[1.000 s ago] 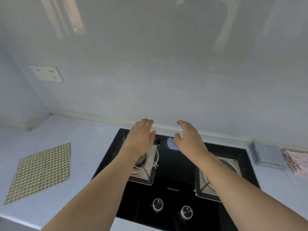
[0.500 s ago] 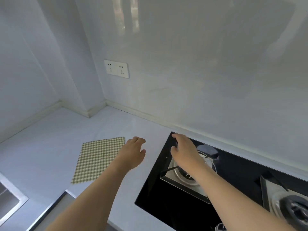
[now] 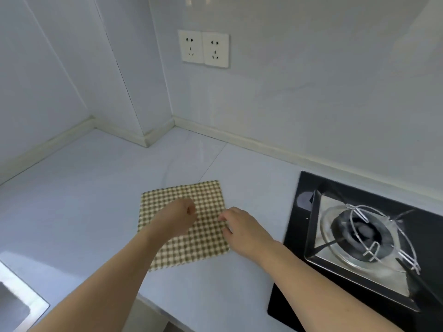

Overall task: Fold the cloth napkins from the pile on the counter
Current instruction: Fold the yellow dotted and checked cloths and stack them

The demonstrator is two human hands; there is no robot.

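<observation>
Checked napkin (image 3: 206, 204) lies flat on the pale worktop (image 3: 72, 200), approx. midway btwn the sink corner (image 3: 21, 305) at my near left & the black gas hob (image 3: 359, 238) on my right. Both my arms reach over it. My left hand (image 3: 175, 220) is above the napkin's middle, fingers curled under into a loose fist; can't tell if that grip has any cloth in it or touches the fabric at all. My right hand (image 3: 242, 230) is at the napkin's right edge, fingertips bent down onto or just beside the hem; a pinch isn't clear, so can't tell that grip either. Twin wall sockets (image 3: 203, 48) sit on the backsplash beyond.
</observation>
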